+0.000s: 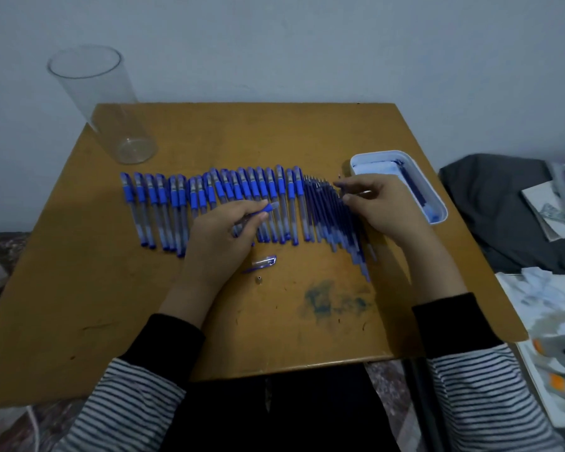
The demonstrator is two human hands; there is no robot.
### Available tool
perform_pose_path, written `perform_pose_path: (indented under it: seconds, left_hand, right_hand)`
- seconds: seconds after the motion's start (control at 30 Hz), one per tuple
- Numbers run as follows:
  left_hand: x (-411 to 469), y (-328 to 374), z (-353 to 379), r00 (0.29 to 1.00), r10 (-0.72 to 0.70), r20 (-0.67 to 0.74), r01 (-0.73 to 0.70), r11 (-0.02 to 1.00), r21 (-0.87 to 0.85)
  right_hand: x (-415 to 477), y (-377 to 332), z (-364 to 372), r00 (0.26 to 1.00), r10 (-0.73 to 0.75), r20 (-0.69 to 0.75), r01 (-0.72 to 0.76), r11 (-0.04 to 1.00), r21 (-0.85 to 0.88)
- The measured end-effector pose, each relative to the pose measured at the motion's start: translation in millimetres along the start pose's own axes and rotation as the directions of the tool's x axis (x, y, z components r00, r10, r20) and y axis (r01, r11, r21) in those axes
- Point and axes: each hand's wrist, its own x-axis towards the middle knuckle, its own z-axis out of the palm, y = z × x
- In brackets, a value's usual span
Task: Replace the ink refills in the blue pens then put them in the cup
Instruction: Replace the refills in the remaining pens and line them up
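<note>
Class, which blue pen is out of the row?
The pen gripped in the left hand; it is uncapped, the others lie capped in the row.

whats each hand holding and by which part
Left hand grips an uncapped blue pen by its clear barrel. Right hand is on the refills; a hold cannot be told.

Home room: wooden table (229,135), plain wall (307,44), cloth heap (490,203) (dark, rumpled) beside.
</note>
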Motion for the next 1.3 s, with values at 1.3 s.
perform_pose_path:
  seconds: [1.3]
  left_hand:
    - [-24,88,73,0.978,-0.197,-0.063,0.16,0.912,-0.378]
  right_hand:
    - [-14,53,-45,0.951,-0.005,-0.31,-0.124,0.91,-0.395]
